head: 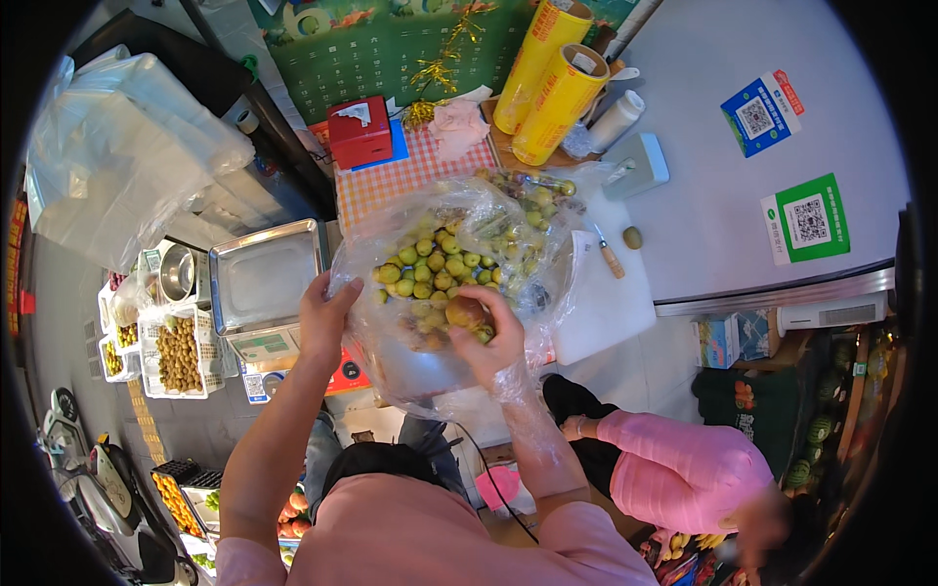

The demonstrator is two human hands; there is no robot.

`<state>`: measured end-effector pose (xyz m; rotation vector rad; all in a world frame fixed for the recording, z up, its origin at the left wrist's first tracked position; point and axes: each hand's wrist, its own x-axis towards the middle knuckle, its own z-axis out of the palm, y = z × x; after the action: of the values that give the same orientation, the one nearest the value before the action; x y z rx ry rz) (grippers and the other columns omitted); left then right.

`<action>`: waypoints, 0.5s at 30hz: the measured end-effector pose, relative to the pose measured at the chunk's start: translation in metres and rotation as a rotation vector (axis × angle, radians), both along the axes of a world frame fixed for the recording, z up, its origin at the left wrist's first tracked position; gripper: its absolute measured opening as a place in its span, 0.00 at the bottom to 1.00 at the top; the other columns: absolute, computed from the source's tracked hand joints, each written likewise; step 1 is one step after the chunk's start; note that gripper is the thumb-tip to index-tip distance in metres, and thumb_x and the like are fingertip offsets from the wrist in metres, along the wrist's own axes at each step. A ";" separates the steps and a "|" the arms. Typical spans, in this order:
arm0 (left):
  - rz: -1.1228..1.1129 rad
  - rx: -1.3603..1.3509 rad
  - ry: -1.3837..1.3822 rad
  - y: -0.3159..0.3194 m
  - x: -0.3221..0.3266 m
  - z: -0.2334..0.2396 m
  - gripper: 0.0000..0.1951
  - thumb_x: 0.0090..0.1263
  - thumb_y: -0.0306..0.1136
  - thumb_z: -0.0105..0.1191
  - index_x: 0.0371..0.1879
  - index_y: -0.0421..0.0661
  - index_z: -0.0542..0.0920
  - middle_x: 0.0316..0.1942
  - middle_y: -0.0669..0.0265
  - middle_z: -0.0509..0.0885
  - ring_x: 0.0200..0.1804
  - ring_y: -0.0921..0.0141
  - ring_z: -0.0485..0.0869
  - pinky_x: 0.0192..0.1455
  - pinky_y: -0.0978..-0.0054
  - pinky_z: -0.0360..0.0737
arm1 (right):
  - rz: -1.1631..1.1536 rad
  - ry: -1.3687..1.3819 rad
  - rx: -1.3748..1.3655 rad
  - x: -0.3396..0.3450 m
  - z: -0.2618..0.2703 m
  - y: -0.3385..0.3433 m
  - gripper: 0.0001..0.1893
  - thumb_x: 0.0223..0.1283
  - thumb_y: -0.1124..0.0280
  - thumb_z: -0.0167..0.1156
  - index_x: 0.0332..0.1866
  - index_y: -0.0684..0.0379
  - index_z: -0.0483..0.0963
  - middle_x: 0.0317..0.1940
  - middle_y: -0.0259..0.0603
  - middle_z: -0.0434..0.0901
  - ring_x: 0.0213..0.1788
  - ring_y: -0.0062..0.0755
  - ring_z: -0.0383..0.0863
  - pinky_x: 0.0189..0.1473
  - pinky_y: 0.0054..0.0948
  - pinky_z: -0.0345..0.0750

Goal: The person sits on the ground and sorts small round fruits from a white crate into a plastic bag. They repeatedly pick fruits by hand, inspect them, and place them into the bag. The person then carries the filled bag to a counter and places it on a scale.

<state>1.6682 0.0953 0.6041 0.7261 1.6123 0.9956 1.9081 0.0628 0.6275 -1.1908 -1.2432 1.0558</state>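
A large clear plastic bag lies spread over the table before me, full of small green-brown jujubes. My left hand pinches the bag's left edge between thumb and fingers. In my right hand are brownish fruits, held over the near side of the heap; the largest is a reddish-brown one, and a greener one shows below it. Clear film clings to my right wrist. Behind the heap more jujubes show through crumpled plastic.
At the right, a knife with a wooden handle and a kiwi-like fruit lie on a white board. A steel tray stands left, yellow film rolls behind. A person in pink is bent over at my right.
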 end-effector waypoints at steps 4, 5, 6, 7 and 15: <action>-0.044 -0.040 -0.079 -0.026 -0.007 -0.021 0.23 0.67 0.36 0.65 0.55 0.34 0.79 0.41 0.63 0.85 0.38 0.73 0.82 0.41 0.75 0.78 | -0.058 0.706 -0.399 0.037 -0.029 0.000 0.17 0.54 0.78 0.52 0.51 0.63 0.73 0.42 0.50 0.79 0.27 0.33 0.77 0.27 0.29 0.76; -0.010 -0.077 -0.144 -0.035 -0.008 -0.028 0.22 0.67 0.36 0.64 0.55 0.34 0.79 0.42 0.63 0.85 0.39 0.73 0.82 0.42 0.75 0.79 | -0.064 0.765 -0.393 0.052 -0.035 0.001 0.17 0.53 0.77 0.50 0.51 0.63 0.73 0.41 0.51 0.79 0.24 0.33 0.75 0.25 0.29 0.75; 0.026 -0.098 -0.226 -0.043 -0.008 -0.036 0.22 0.68 0.35 0.64 0.55 0.34 0.79 0.42 0.63 0.85 0.40 0.73 0.83 0.43 0.75 0.79 | -0.122 0.751 -0.376 0.065 -0.041 0.000 0.16 0.55 0.77 0.53 0.50 0.63 0.73 0.40 0.49 0.79 0.23 0.32 0.75 0.23 0.28 0.74; 0.079 -0.150 -0.299 -0.050 -0.008 -0.043 0.21 0.68 0.35 0.64 0.55 0.34 0.79 0.43 0.63 0.85 0.42 0.72 0.83 0.44 0.74 0.79 | -0.198 0.756 -0.383 0.077 -0.045 -0.002 0.15 0.56 0.77 0.55 0.50 0.63 0.74 0.39 0.47 0.79 0.22 0.31 0.75 0.22 0.26 0.73; 0.269 -0.024 -0.579 -0.040 -0.003 -0.024 0.08 0.79 0.38 0.50 0.48 0.49 0.76 0.20 0.75 0.69 0.20 0.80 0.67 0.22 0.78 0.67 | -0.175 -0.006 -0.396 0.124 -0.076 0.024 0.25 0.58 0.72 0.67 0.62 0.65 0.72 0.26 0.36 0.77 0.19 0.22 0.73 0.20 0.25 0.69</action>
<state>1.6656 0.0553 0.5799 0.1702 1.2208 1.2399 2.0319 0.0869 0.5515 -1.5729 -0.9368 1.1998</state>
